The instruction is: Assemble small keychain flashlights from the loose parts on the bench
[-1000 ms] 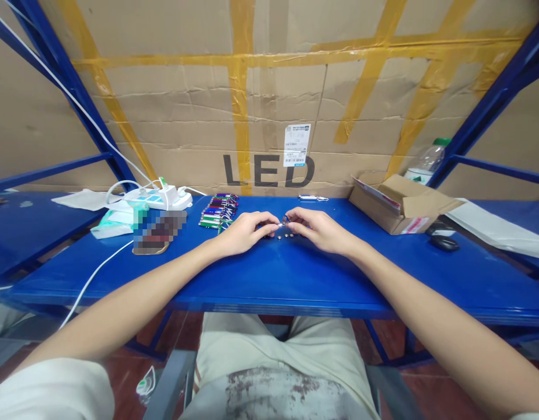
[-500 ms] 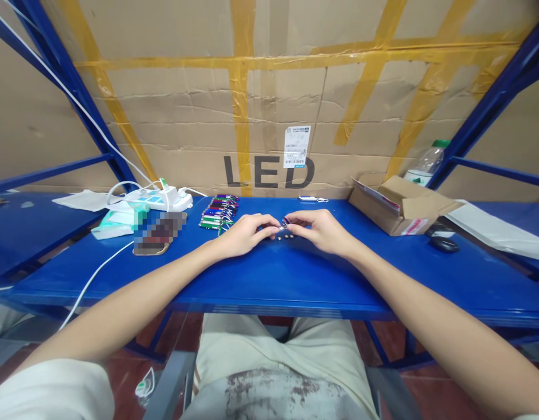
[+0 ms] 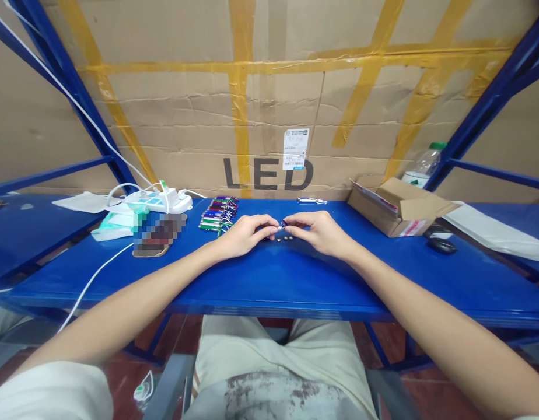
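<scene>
Both my hands rest on the blue table [image 3: 296, 280] near its middle. My left hand [image 3: 245, 233] pinches a tiny silver part at its fingertips. My right hand [image 3: 317, 230] pinches a small blue keychain flashlight [image 3: 283, 223], tip to tip with the left. Just below the fingertips lie a few small button batteries [image 3: 284, 238] in a row. A pile of coloured keychain flashlights [image 3: 217, 213] lies left of my left hand. One more flashlight [image 3: 311, 200] lies alone at the back edge.
A white power strip [image 3: 158, 200] with cables and a tissue pack [image 3: 116, 224] sit at the left. An open cardboard box [image 3: 398, 207] and a plastic bottle [image 3: 420, 166] stand at the right, with a black mouse [image 3: 442, 245] nearer. Cardboard sheets marked LED wall the back.
My hands have stayed together over the batteries with only slight finger movement. The view has shifted a little.
</scene>
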Motion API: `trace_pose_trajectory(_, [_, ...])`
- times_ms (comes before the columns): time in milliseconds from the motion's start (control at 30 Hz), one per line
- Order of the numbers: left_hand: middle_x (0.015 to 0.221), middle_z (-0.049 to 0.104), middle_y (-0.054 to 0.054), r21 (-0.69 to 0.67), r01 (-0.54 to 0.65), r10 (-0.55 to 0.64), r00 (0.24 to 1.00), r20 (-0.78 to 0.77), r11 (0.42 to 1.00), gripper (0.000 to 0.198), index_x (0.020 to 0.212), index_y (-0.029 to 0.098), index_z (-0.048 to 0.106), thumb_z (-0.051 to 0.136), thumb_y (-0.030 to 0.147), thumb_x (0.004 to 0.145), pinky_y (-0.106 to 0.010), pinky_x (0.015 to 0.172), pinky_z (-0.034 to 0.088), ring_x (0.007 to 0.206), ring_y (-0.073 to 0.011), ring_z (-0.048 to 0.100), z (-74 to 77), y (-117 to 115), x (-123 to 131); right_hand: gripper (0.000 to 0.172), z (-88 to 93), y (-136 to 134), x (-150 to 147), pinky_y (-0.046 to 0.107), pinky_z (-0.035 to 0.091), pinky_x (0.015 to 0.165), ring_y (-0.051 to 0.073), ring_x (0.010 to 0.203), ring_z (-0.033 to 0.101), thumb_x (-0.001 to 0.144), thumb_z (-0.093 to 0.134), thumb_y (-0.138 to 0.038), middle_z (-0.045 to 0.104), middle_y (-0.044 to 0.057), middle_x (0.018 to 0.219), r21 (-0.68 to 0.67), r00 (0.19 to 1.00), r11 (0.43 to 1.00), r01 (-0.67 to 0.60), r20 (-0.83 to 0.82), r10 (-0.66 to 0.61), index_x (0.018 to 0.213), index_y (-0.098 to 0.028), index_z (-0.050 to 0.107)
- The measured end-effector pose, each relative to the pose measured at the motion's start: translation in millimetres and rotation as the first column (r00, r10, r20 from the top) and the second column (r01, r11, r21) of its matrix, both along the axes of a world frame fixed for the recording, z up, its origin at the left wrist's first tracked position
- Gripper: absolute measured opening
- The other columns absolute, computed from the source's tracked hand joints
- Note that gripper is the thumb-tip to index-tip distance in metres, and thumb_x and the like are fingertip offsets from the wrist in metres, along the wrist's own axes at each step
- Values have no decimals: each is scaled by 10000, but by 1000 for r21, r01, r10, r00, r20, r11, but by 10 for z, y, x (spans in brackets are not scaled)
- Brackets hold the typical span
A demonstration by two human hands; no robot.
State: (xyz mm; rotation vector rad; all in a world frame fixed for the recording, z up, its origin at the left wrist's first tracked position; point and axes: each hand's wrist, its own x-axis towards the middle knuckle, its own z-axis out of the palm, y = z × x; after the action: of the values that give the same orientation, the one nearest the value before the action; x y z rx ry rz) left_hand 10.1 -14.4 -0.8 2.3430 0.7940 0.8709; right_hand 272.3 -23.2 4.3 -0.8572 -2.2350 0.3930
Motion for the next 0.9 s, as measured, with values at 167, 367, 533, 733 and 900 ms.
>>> trace_pose_trajectory(167, [960,806,-54,-45,-18,20,999,25,999,375,1155,183,734,572,514,1088,-322,873,563,924,-222,775,2,12,-16,280,8,10,-6,342,548,830,251,917,769,1026,636,-372,857,73,1054,0,1000,1000,-3,9,3,1128,-197,829])
trace_pose_trajectory(367, [956,809,-48,63,-81,83,996,-27,995,366,1136,185,755,594,509,1078,-323,862,553,853,-204,737,34,7,-22,302,2,40,15,367,547,875,259,954,759,1026,646,-398,838,103,1105,5,1000,1000,1,25,-1,1176,-195,812])
trace_pose_trajectory(533, [1024,827,-57,141,-122,133,988,-76,983,341,1148,195,775,613,485,1072,-343,913,543,901,-214,732,70,-13,-26,371,17,66,67,367,565,818,250,915,742,1022,658,-477,826,109,1135,-89,999,996,-5,-46,1,1212,-205,824])
trace_pose_trajectory(733, [969,839,-41,22,-30,32,998,-63,999,349,1174,192,779,643,494,1065,-317,859,554,870,-206,764,52,3,-58,385,93,38,105,316,529,656,177,707,655,962,735,-498,791,63,933,-353,991,931,-91,-125,49,1149,-166,783])
trace_pose_trajectory(900, [1002,831,-51,37,-14,16,998,-65,999,332,1165,191,787,657,479,1062,-308,849,542,895,-202,754,66,6,-80,334,140,16,109,304,517,689,167,741,639,940,767,-471,747,35,893,-391,984,908,-154,-147,104,1094,-178,722])
